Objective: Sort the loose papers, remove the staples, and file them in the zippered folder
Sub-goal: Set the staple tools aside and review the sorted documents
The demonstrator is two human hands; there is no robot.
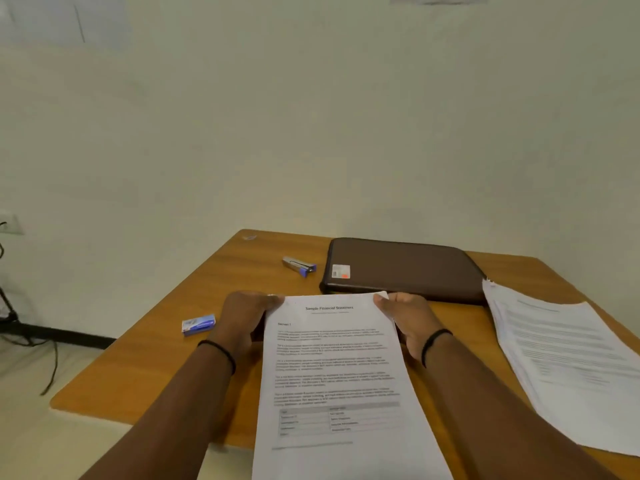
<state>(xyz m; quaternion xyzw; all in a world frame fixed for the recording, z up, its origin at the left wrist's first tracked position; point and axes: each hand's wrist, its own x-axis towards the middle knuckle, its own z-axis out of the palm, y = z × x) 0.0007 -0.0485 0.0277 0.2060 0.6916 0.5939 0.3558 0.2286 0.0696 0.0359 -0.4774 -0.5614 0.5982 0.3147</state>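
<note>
Wooden table (166, 368) stood against a pale wall. Brown zippered folder (405, 268) lay shut at the far side. Loose stack of papers (568, 362) sat fanned at the right edge. A printed document (332, 375) was held above the table's middle; left hand (246, 320) and right hand (408, 320) gripped its top corners, fingers curled round the edges. Stapler (298, 265) lay left of the folder; staple box (198, 324) nearer, left.
</note>
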